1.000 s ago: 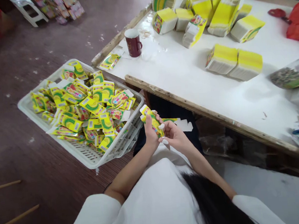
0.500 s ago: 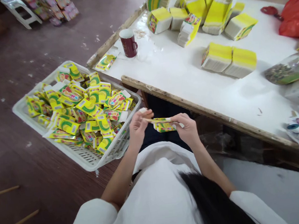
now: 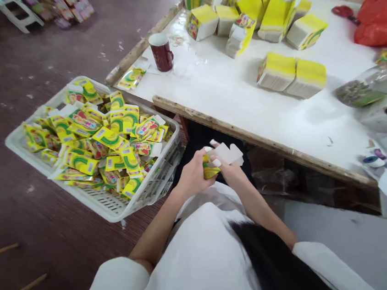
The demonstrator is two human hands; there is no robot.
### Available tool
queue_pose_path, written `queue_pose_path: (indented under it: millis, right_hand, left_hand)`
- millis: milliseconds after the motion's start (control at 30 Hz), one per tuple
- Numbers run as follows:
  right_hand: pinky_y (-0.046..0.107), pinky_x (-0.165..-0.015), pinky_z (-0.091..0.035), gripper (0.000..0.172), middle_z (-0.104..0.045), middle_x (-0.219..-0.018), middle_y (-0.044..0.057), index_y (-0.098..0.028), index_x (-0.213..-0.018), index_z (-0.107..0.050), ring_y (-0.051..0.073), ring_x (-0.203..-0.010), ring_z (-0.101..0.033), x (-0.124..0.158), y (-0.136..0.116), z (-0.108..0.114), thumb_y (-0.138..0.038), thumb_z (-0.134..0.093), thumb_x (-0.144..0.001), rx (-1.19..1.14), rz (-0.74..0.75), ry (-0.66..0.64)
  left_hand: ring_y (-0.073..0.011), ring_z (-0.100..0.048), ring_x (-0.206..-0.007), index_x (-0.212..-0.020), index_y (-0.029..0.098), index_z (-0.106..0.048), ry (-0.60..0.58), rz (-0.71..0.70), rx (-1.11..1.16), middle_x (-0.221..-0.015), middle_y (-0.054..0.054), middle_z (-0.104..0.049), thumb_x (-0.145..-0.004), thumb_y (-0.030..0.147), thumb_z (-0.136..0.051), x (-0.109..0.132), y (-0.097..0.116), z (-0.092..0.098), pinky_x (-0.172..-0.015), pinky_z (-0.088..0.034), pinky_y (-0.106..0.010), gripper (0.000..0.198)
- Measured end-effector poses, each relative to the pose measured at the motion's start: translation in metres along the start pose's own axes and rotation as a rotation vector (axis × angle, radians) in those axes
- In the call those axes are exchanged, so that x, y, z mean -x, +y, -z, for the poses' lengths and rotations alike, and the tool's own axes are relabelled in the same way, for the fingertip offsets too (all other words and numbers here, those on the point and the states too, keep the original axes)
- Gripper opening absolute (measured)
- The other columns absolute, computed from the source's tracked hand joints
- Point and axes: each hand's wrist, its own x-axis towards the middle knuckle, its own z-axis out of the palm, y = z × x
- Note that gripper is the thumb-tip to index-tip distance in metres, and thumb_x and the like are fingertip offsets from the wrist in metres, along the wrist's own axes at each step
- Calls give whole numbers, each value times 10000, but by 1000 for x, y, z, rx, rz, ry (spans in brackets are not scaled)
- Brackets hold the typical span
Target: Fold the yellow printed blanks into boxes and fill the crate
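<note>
Above my lap, in front of the table edge, both hands are together on a small printed carton [image 3: 210,170] in yellow and green. My left hand [image 3: 195,175] is closed around its yellow side. White inner flaps [image 3: 229,154] stand out toward the right, and my right hand [image 3: 231,173] grips the carton just below them. Fingers cover much of the carton, so how far it is folded is hidden. Close by on the left is a white plastic basket [image 3: 104,213] heaped with similar small yellow-green cartons [image 3: 109,137].
On the white table [image 3: 208,88] stand a maroon mug [image 3: 162,56], two bundles of flat cartons [image 3: 275,71], more carton stacks [image 3: 244,1], a red plastic bag [image 3: 376,19] and a clear jar [image 3: 360,90]. A wooden strip [image 3: 247,132] edges the table. A white stool [image 3: 19,15] stands behind.
My hands have come closer together. The carton that was held flat and stretched between them now shows its white inside flaps. The view has shifted slightly.
</note>
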Motion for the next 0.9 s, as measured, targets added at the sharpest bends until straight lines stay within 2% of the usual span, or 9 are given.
queue_pose_path:
  millis: [67,133,233,300,433,533,667,800,900]
  right_hand:
    - [472,-1031,-514,699,-667,-1270,119,-213,-1358,-523,305,-1166,-641,-1,2,-6,-582,-700,-792,-128,-108,-32]
    - [470,-1028,-518,694,-688,-1243,103,-227,-1328,-571,312,-1171,-640,-1,2,-8,-591,-727,-759,-129,-96,-8]
    - [463,-1072,-489,635,-668,-1302,102,-223,-1338,-598,309,-1222,-615,2,1,-5,-572,-668,-811,25,52,-59]
    - [453,-1107,-458,570,-629,-1372,106,-213,-1378,-582,295,-1252,-600,5,2,0,-466,-613,-868,195,152,-125]
    - [430,-1132,-436,557,-575,-1446,94,-237,-1488,-474,249,-1301,-570,7,6,5,-258,-474,-932,437,260,-49]
    - [446,-1138,-423,560,-483,-1528,120,-236,-1521,-420,257,-1364,-516,4,11,9,-250,-431,-961,522,367,-26]
    - [459,-1109,-435,435,-314,-1626,147,-238,-1384,-575,288,-1425,-446,0,12,23,-241,-489,-958,679,470,-220]
    - [441,-1057,-476,276,-471,-1526,142,-236,-1127,-700,265,-1325,-555,-3,4,40,-201,-483,-960,717,455,-313]
    - [451,-1067,-469,237,-515,-1476,162,-221,-1143,-660,275,-1360,-520,-5,-1,44,-233,-533,-943,736,469,-325]
  left_hand:
    - [-251,-651,-985,-1303,237,-383,14,-33,-1,-1180,-93,-576,-725,249,-693,2,1,-4,-760,-528,-351,656]
    - [-229,-641,-947,-1230,250,-406,48,-40,0,-1140,-74,-560,-728,236,-673,1,1,-6,-740,-510,-331,569]
    - [-206,-628,-858,-1169,252,-404,13,-1,35,-1049,-42,-557,-722,235,-664,-2,1,-6,-718,-501,-326,518]
    - [-211,-630,-859,-1227,238,-362,-15,27,79,-1068,-56,-556,-711,225,-662,-4,-1,-8,-723,-514,-340,597]
    - [-329,-571,-1172,-1321,166,-327,122,37,-16,-1287,-182,-496,-614,122,-662,-5,-6,-10,-922,-509,-476,785]
    - [-345,-587,-1169,-1234,170,-456,115,70,-107,-1220,-159,-591,-634,113,-672,-4,-7,-1,-955,-493,-507,640]
    - [-295,-677,-1043,-1163,192,-550,59,74,-144,-1133,-114,-692,-695,275,-761,-5,-7,17,-907,-535,-422,520]
    - [-284,-698,-1047,-1153,179,-591,14,2,-154,-1155,-108,-719,-670,273,-775,-10,-6,26,-921,-547,-396,526]
    - [-295,-694,-1062,-1177,158,-599,11,-33,-196,-1164,-124,-717,-680,277,-771,-13,-4,27,-933,-547,-414,540]
